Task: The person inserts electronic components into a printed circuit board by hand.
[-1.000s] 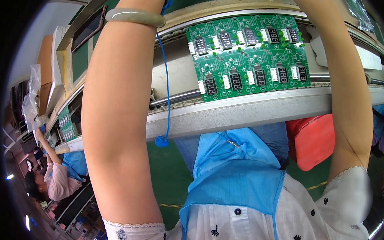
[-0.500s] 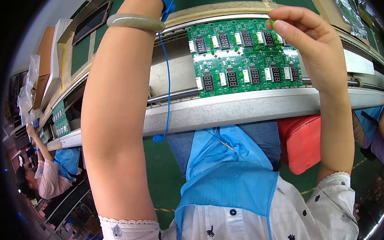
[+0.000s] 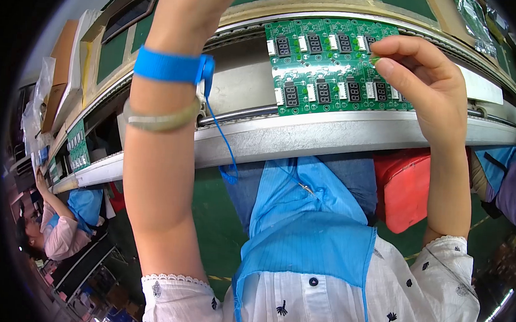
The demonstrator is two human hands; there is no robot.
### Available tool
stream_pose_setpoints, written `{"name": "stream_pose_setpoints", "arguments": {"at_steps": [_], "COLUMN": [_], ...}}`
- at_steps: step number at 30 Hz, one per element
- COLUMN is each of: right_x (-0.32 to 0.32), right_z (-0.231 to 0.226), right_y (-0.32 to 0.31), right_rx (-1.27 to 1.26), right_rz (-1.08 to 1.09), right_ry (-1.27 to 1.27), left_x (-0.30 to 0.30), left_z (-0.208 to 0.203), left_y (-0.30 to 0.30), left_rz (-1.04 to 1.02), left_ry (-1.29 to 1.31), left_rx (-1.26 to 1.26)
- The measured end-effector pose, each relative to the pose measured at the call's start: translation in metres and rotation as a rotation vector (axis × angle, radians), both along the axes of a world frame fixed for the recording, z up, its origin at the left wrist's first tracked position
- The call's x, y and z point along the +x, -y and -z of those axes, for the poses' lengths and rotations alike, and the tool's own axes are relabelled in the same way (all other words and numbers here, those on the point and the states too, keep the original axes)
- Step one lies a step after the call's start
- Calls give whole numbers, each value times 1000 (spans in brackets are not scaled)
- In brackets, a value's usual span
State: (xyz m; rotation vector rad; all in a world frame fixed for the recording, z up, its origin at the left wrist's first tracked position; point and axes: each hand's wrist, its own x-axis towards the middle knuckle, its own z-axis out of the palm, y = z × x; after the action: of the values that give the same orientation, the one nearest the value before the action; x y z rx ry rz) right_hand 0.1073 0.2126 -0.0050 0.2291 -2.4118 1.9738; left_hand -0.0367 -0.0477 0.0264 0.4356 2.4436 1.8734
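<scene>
At 2 o'clock from the middle of the view, the right hand point(image 3: 428, 82) is pinching a small green part point(image 3: 375, 60) between thumb and forefinger, its other fingers curling. The part is showing in front of the board point(image 3: 333, 69), near its 2 o'clock corner; whether it is touching the board, I cannot tell. The hand is hiding some of the board's right end.

The board is lying at 1 o'clock, bearing two rows of dark displays point(image 3: 323, 93) with white sockets point(image 3: 311, 92) beside them. Green parts are standing among the upper row. A silver rail point(image 3: 306, 125) is running along the board's 6 o'clock side.

At 11 o'clock, the left hand point(image 3: 203, 1) is running out past the upper edge; its fingers are not showing, so I cannot tell how they are gripping. A blue strap point(image 3: 166, 67) is circling that wrist, a bangle point(image 3: 161, 121) is sitting just below it, and a blue cord point(image 3: 224, 137) is hanging from the strap.

A red seat point(image 3: 405, 189) is showing at 3 o'clock. At 8 o'clock, a co-worker point(image 3: 61, 232) is reaching toward another board point(image 3: 78, 146) at 9.
</scene>
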Motion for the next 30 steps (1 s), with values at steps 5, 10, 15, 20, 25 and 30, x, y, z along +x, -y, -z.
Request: {"name": "stream_pose_setpoints", "arguments": {"at_steps": [5,10,15,20,25,30], "right_x": [7,11,10,9,9,8], "right_z": [-1,-5,-3,-3,-7,-10], "right_y": [10,19,24,32,38,42], "right_rx": [118,405,605,773,890,978], "right_rz": [2,-56,-121,-174,-212,-257], "right_ry": [-66,-201,-317,-427,-469,-479], "left_x": [59,93,116,124,129,132], "left_z": [10,33,35,37,43,51], "left_y": [8,30,35,36,37,38], "left_rz": [98,193,158,140,151,145], "left_ry": [169,178,299,329,365,352], "left_rx": [122,218,191,163,147,176]}}
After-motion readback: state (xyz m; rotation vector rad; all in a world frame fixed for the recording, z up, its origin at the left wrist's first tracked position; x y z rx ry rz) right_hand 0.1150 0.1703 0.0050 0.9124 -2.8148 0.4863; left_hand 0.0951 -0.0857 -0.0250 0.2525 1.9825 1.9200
